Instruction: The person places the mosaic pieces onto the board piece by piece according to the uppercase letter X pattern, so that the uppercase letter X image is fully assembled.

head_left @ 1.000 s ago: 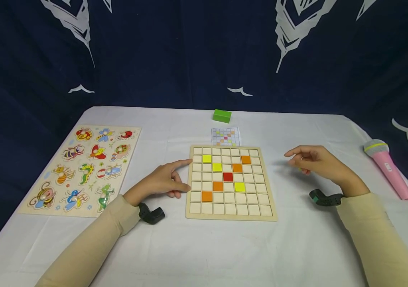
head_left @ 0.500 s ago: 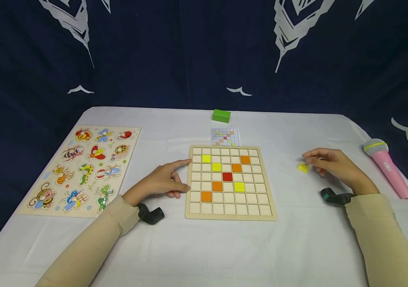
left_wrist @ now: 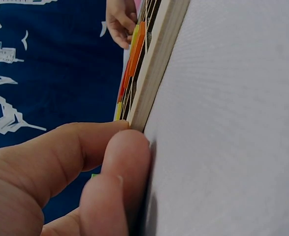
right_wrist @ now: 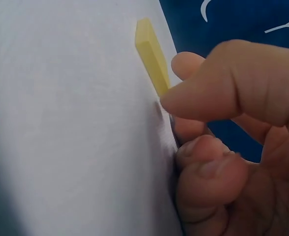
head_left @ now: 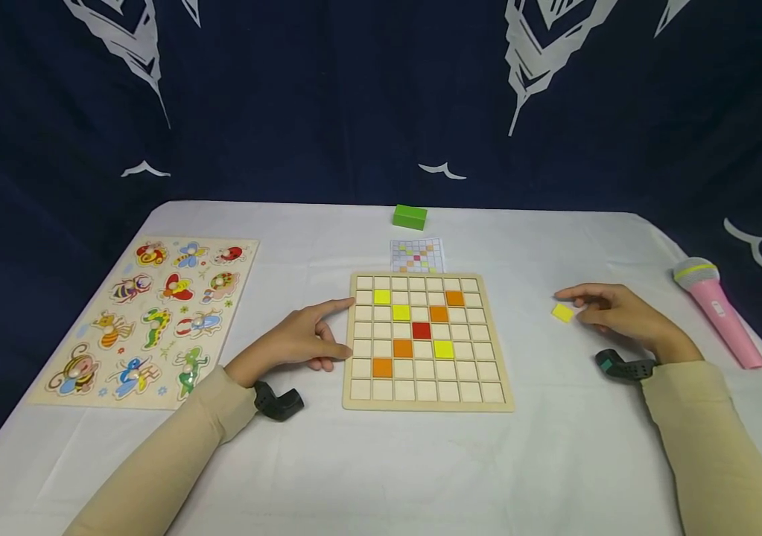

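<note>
My left hand (head_left: 296, 339) rests at the left edge of a wooden grid board (head_left: 429, 402), index finger and thumb touching the edge apart from each other, the other fingers curled beneath. In the left wrist view its index fingertip meets the board's side. Yellow, orange and red square tiles, such as the red tile (head_left: 421, 330), sit in some of the cells. Right of the board a loose yellow tile (head_left: 562, 313) lies on the cloth. My right hand (head_left: 622, 316) is beside it, fingers loosely bent, index reaching past its far side; the thumb lies close to the tile (right_wrist: 153, 56).
Behind the board lie a small printed pattern card (head_left: 417, 254) and a green block (head_left: 410, 217). An insect puzzle board (head_left: 153, 320) lies to the left. On the right is a pink microphone (head_left: 728, 320). White cloth (head_left: 421, 469) covers the table.
My right hand has moved right, away from the board, with the yellow tile now uncovered on the cloth. Since half a second ago its fingers have spread apart. The left hand stays in place.
</note>
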{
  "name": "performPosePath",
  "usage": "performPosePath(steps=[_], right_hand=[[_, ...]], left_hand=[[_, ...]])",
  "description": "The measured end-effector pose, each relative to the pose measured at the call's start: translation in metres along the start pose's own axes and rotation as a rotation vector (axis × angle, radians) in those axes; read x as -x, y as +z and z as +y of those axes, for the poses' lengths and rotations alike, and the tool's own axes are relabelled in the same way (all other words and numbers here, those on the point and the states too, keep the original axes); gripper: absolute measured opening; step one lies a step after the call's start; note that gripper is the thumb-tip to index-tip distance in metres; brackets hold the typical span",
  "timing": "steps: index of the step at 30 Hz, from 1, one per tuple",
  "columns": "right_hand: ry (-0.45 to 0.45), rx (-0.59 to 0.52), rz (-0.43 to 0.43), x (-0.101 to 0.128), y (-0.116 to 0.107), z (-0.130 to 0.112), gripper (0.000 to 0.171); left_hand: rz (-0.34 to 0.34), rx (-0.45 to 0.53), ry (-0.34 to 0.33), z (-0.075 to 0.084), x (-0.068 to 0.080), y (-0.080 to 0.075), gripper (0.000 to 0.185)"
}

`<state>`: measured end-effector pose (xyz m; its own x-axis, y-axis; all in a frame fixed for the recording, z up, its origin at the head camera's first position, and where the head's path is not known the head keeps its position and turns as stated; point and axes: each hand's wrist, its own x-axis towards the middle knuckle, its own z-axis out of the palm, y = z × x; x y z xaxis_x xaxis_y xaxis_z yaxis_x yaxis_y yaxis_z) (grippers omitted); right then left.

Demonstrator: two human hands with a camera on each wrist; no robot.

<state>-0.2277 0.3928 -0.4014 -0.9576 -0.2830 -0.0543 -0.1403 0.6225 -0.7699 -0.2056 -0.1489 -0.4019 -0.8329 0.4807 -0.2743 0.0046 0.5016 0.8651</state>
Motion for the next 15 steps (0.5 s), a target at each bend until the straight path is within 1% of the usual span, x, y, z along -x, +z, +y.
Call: performPosePath(steps=[2, 6, 10, 15], right_hand=[[-0.009, 0.046, -0.007, -0.0018, 0.0011, 0.0000, 0.037], [-0.041, 0.088, -0.008, -0.0034, 0.0023, 0.0004, 0.035], [-0.047, 0.088, -0.002, -0.0023, 0.0027, -0.0016, 0.030], [-0.022, 0.090, -0.002, -0.0009, 0.0028, -0.0064, 0.028]], left_hand=[[0.000, 0.002, 0.003, -0.0007, 0.0003, -0.0005, 0.092], [-0.003, 0.007, 0.009, -0.0012, 0.0004, -0.0013, 0.092], [-0.004, 0.009, 0.008, -0.0011, 0.0001, -0.0013, 0.092], [-0.004, -0.003, 0.009, -0.0010, -0.0008, -0.0010, 0.092]])
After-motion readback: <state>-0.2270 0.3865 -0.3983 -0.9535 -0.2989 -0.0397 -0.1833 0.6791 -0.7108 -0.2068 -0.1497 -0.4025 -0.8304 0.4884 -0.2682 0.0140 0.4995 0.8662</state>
